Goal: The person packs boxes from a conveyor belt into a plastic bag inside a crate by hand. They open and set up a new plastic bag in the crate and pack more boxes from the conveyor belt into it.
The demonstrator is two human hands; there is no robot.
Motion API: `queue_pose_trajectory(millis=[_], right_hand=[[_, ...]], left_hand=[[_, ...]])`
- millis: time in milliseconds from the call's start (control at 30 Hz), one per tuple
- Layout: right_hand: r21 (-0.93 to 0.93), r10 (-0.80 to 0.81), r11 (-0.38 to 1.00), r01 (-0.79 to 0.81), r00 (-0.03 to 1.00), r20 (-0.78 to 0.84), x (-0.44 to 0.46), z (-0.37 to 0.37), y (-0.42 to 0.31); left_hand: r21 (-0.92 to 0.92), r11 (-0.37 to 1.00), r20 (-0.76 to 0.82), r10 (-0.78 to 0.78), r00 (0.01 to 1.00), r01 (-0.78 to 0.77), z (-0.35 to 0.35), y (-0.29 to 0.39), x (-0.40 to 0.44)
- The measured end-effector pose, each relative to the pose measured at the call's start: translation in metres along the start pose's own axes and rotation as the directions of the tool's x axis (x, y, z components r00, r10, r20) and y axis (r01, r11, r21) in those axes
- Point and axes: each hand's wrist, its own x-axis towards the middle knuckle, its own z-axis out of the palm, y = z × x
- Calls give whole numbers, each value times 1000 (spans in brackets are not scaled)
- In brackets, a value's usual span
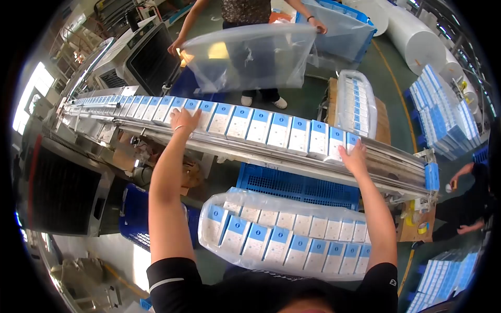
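Note:
A long row of white-and-blue packs (pixel 260 125) stands along a metal conveyor (pixel 391 166) in front of me. My left hand (pixel 185 119) rests over packs left of the middle, fingers spread on their tops and fronts. At the row's right end, my right hand (pixel 355 158) curls against the last pack (pixel 353 140), thumb on its near side. The stretch of packs between my hands stands tightly side by side. Below the conveyor, close to my body, a clear plastic bag (pixel 209 235) lies open around two rows of similar packs.
Across the conveyor, a person (pixel 245 11) holds up a large clear bag (pixel 255 57). A filled bag (pixel 342 99) lies on cardboard beyond the belt. Blue crates (pixel 297 188) stand below. Stacked packs (pixel 443 115), white rolls (pixel 417 41) and another person (pixel 464 198) are at right.

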Motion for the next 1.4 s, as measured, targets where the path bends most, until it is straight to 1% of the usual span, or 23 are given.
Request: queue_pose_trajectory(millis=[67, 100, 133, 167, 200, 233, 267, 333, 400, 467, 500, 533, 600, 733, 800, 867, 1000, 1067, 1100, 1200, 1267, 1333, 1400], right_hand=[[31, -15, 999, 17, 997, -74, -6, -13, 1], [5, -88, 996, 88, 994, -59, -6, -17, 4], [-20, -149, 989, 149, 988, -37, -10, -20, 10], [24, -132, 991, 134, 989, -68, -12, -25, 11], [57, -120, 991, 119, 993, 2, -10, -34, 12], [120, -53, 991, 52, 999, 5, -10, -38, 15], [82, -79, 993, 84, 995, -59, -3, -30, 31], [138, 54, 988, -74, 989, 139, 10, -42, 45], [23, 108, 993, -116, 967, 229, 28, -45, 70], [-10, 173, 984, -176, 955, 242, 51, -41, 92], [-39, 221, 975, -218, 940, 260, 55, -40, 96], [-43, 222, 975, -219, 936, 272, 57, -38, 99], [-166, 401, 916, -366, 849, 344, 70, -43, 91], [-189, 402, 915, -355, 813, 422, 112, -12, 143], [-198, 421, 907, -372, 804, 419, 105, -26, 136], [-89, 369, 929, -358, 887, 277, 76, -49, 117], [-166, 283, 957, -238, 890, 358, 48, -58, 105], [-156, 279, 958, -241, 910, 306, 36, -55, 116], [-161, 309, 949, -272, 905, 294, 35, -58, 113], [-142, 340, 939, -312, 899, 275, 33, -66, 110], [2, 247, 968, -252, 949, 195, 29, -63, 119], [51, 251, 964, -261, 956, 150, 30, -59, 132], [150, 190, 967, -206, 975, 116, 29, -62, 145]], left_hand=[[73, 985, 122, 146, 982, -156, -6, 1, 2], [72, 982, 129, 166, 978, -176, -3, 4, 10], [59, 993, 164, 94, 982, -105, 0, 9, 14], [51, 998, 211, 27, 977, -38, 13, 10, 20], [-167, 984, 241, 103, 965, -64, 39, -2, 40], [-217, 974, 235, 109, 966, -57, 41, 2, 45], [-266, 963, 235, 113, 965, -48, 38, 10, 37], [-314, 946, 270, 174, 947, -84, 25, 35, 10], [-348, 932, 306, 210, 929, -96, 13, 65, -10], [-385, 903, 361, 338, 869, -191, 8, 94, -34], [-283, 922, 347, 355, 868, -264, 14, 107, -41], [-224, 944, 430, 318, 845, -242, 18, 121, -44], [-25, 988, 529, 141, 837, -150, -7, 158, -66], [63, 985, 545, 98, 833, -158, 18, 168, -55], [-54, 983, 606, 174, 776, -178, 26, 164, -47], [-52, 983, 604, 173, 778, -179, 18, 168, -59], [37, 977, 596, 147, 789, -210, 27, 182, -60], [-19, 979, 548, 179, 817, -202, 22, 179, -71], [-58, 980, 450, 197, 871, -192, 20, 179, -82], [-174, 971, 382, 218, 898, -162, 15, 185, -98], [-209, 967, 345, 215, 914, -148, 18, 190, -108], [-309, 945, 336, 216, 917, -109, 21, 194, -114], [-336, 935, 282, 219, 934, -118, 25, 197, -125]])
